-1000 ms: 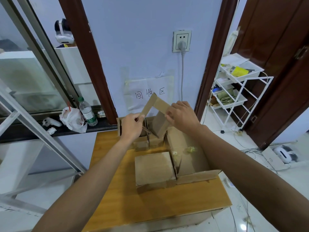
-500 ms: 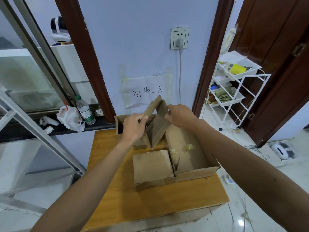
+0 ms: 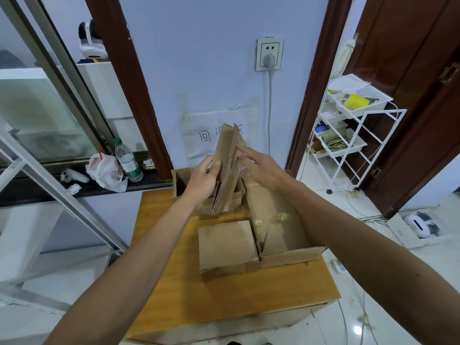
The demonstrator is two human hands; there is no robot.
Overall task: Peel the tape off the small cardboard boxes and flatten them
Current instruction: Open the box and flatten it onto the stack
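Box [image 3: 225, 155] now flattened upright; right hand [image 3: 263, 170] released.

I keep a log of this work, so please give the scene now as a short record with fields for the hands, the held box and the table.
left hand: grips the folded box from its left side
right hand: open, straight fingers touching the folded box's right face
folded box: nearly flat, held upright above the table
closed box: on the table, front middle, untouched
open box: right of the closed box, tape wads inside
table: wooden
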